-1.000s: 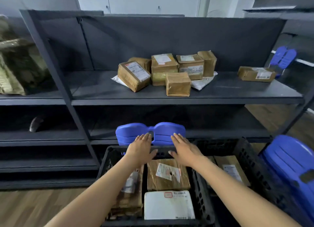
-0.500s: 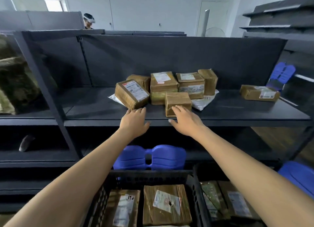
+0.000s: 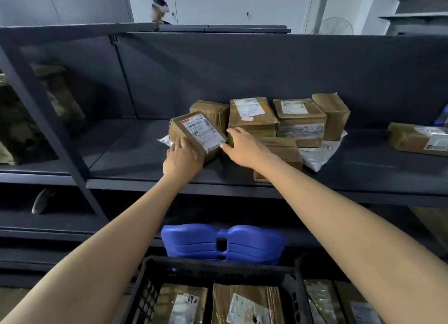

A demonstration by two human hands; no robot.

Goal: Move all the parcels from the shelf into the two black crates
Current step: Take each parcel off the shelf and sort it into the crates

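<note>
On the dark shelf [image 3: 135,151] a tilted brown parcel with a white label [image 3: 198,129] leans at the front left of a cluster of several brown parcels [image 3: 252,115]. My left hand [image 3: 181,158] presses its fingers against this parcel's near left face. My right hand [image 3: 244,146] holds its right corner, thumb in front and fingers behind. A small plain box [image 3: 286,151] lies partly hidden under my right forearm. A lone parcel [image 3: 412,139] lies at the shelf's far right. Below, a black crate [image 3: 213,266] holds labelled parcels [image 3: 244,304].
A white poly bag [image 3: 317,154] lies under the cluster. More parcels [image 3: 322,297] lie to the right of the crate's wall. A blue plastic seat [image 3: 223,241] stands between crate and shelf. A slanted shelf post [image 3: 48,129] rises at left. A person [image 3: 160,8] stands behind the shelving.
Both hands rose from the crate to the shelf's front edge and then reached further in, closing on either side of the tilted labelled parcel. The view tilted upward.
</note>
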